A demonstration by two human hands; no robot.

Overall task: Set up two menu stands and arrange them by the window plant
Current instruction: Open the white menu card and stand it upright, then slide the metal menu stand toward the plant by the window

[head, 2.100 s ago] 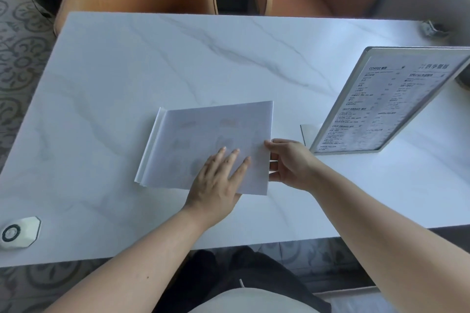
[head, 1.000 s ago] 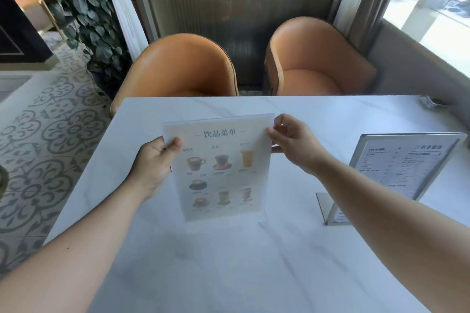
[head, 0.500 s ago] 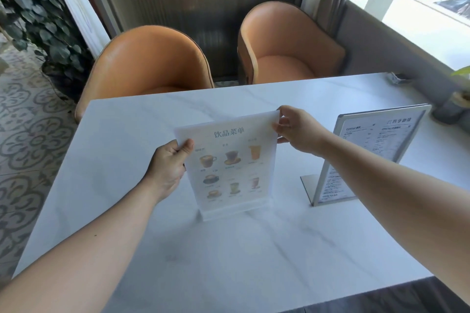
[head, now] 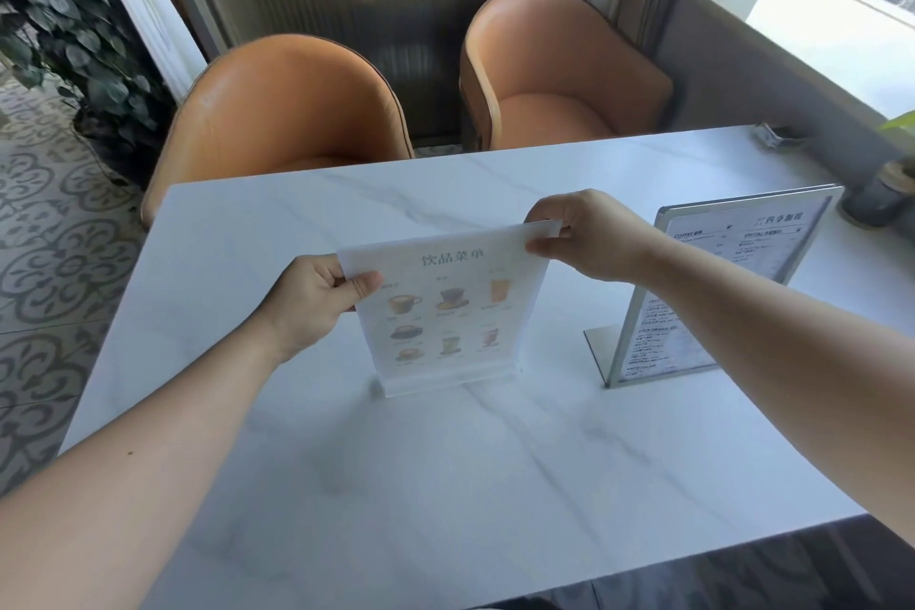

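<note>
The drinks menu (head: 448, 307), which lay flat on the table (head: 445, 461) about two seconds ago as a folded white sheet under both hands, has been raised and is now stood upright on its clear base near the table's middle, its printed face turned toward the wearer. It is pinched at the top left corner by the left hand (head: 309, 300), thumb on the front face, and at the top right corner by the right hand (head: 589, 235), so neither hand has let go. Over the last half second the stand has changed little apart from being settled, and its base appears to touch the table, though full contact cannot be confirmed. The framed menu (head: 713, 292) is already standing at the right, apart from the drinks menu and closer to the dark pot (head: 874, 201) and green leaf (head: 901, 121) at the window edge. From this it is judged that both stands are now set upright, and that the arranging is what is left: the drinks menu would still need to be carried rightward, beside the framed one, toward the plant.
</note>
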